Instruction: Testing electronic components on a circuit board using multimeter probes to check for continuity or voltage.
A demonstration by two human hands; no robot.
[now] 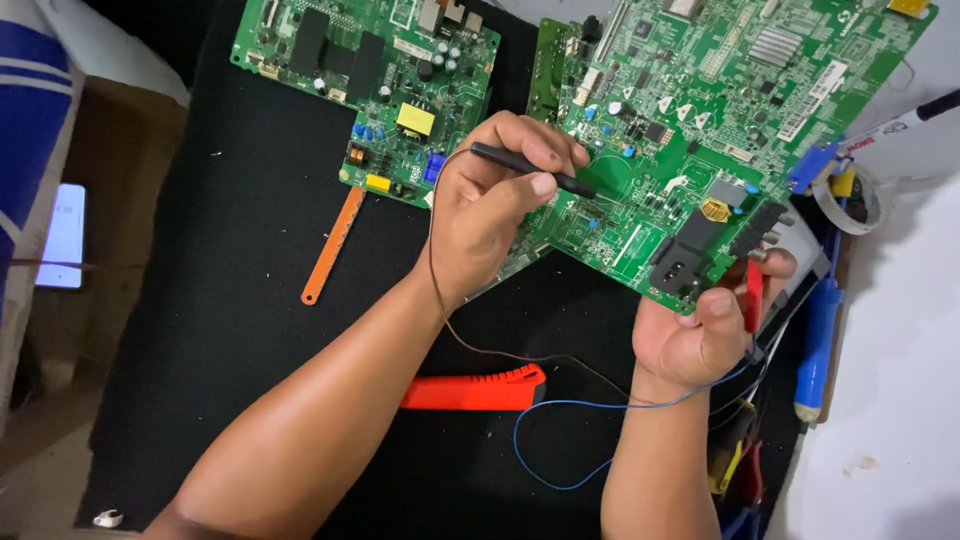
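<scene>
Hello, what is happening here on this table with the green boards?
A person works on a large green circuit board above a black mat. The left hand holds a thin black probe with its tip on the board. The right hand grips the board's lower edge and a red probe. A second green board lies to the left, with an orange strip below it and a red tool between the arms.

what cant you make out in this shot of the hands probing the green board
Head view only:
- Tip of the black probe where it meets the large circuit board: too small to tell contact.
- Red probe: mostly hidden by the right hand.
- Board's near-left corner: covered by the left hand.
- Second circuit board: cut off at the top edge.
</scene>
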